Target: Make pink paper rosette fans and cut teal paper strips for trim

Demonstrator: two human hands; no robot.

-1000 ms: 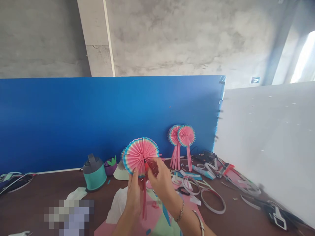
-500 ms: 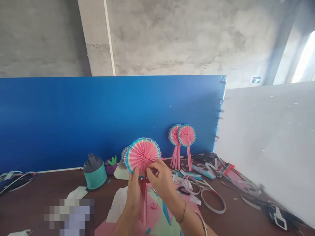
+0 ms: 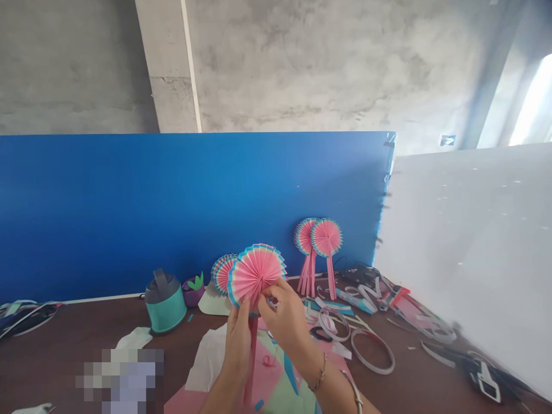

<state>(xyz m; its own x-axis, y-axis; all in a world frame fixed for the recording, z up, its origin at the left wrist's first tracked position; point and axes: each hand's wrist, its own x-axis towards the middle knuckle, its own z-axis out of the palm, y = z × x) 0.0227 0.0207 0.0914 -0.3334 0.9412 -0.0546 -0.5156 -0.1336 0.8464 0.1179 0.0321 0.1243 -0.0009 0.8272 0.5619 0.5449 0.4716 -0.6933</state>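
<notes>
A round pleated paper fan (image 3: pixel 257 267), pink with a cream and blue edge, is held upright above the table. Its long pink handle (image 3: pixel 253 351) hangs down between my wrists. My left hand (image 3: pixel 237 333) is closed on the fan's lower left part, thumb on the front pleats. My right hand (image 3: pixel 282 313) pinches the lower right pleats just below the centre, fingers bent. Behind it to the left, another pleated fan (image 3: pixel 221 275) leans near the blue panel. Pink, white and green paper sheets (image 3: pixel 207 359) lie under my forearms.
Finished-looking fans (image 3: pixel 326 237) lean against the blue panel (image 3: pixel 172 195) at the right. A teal and grey container (image 3: pixel 166 305) and a small purple pot (image 3: pixel 194 292) stand at left. Rolls of tape (image 3: pixel 373 352), paper strips and cables litter the right side of the table (image 3: pixel 401 385).
The held fan has shifted slightly right and turned a little, showing more of the fan behind it. Its handle strips now look closed together. Both hands keep their hold.
</notes>
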